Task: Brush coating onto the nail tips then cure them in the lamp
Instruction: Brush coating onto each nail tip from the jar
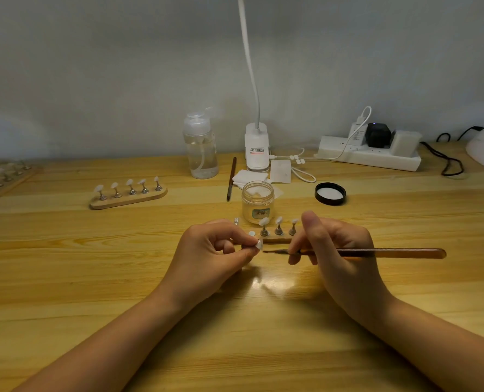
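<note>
- Over on the left: wooden stand [127, 198] with five nail tips on pegs, well apart from the action; looks ready for its turn, can't tell if coated.
- Left hand [212, 250]: fingers curled, thumb and forefinger pinching one nail tip [258, 244] by its peg, just off the table [65, 264] in front of the nearer stand [276, 240]; tip face turned right, toward the brush.
- Probably best to keep that pinch low on the peg, away from the face; wrist planted for steadiness.
- Behind, in the middle: open jar [257, 202], lid [330, 193] lying off to its right; three more tips standing on the near stand.
- Right hand [337, 247]: fingers wrapped round the brush [376, 253], pen-style, near the bristle end.
- Brush lying about level, long axis left-right; bristles pointing left, just short of the tip, handle end sticking out right.
- Going by feel here: light strokes, thin coat, no pooling at the edges; curing comes later.
</note>
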Available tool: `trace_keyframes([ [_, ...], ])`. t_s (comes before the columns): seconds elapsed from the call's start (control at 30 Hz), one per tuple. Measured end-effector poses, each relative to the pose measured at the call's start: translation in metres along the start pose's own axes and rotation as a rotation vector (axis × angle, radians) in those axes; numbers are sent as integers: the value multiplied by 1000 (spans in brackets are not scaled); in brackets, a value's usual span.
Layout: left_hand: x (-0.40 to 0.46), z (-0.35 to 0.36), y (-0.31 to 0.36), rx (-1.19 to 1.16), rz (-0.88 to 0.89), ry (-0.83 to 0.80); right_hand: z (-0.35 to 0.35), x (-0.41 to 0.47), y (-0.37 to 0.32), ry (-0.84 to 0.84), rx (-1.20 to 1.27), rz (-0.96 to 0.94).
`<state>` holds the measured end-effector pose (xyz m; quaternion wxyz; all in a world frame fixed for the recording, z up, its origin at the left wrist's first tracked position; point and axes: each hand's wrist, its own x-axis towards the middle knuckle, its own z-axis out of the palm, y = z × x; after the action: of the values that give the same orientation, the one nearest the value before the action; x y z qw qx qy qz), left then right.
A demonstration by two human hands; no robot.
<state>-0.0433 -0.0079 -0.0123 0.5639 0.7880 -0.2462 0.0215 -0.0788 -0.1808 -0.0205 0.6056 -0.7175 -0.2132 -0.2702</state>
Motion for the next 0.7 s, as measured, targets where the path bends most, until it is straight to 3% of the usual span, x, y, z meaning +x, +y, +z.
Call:
trace_keyframes([
  [0.17,1,0,2,13,2,-11,1,1,1,3,-80,14],
  [0.7,0,0,2,4,-32,-2,1,1,3,-26,-15,31],
])
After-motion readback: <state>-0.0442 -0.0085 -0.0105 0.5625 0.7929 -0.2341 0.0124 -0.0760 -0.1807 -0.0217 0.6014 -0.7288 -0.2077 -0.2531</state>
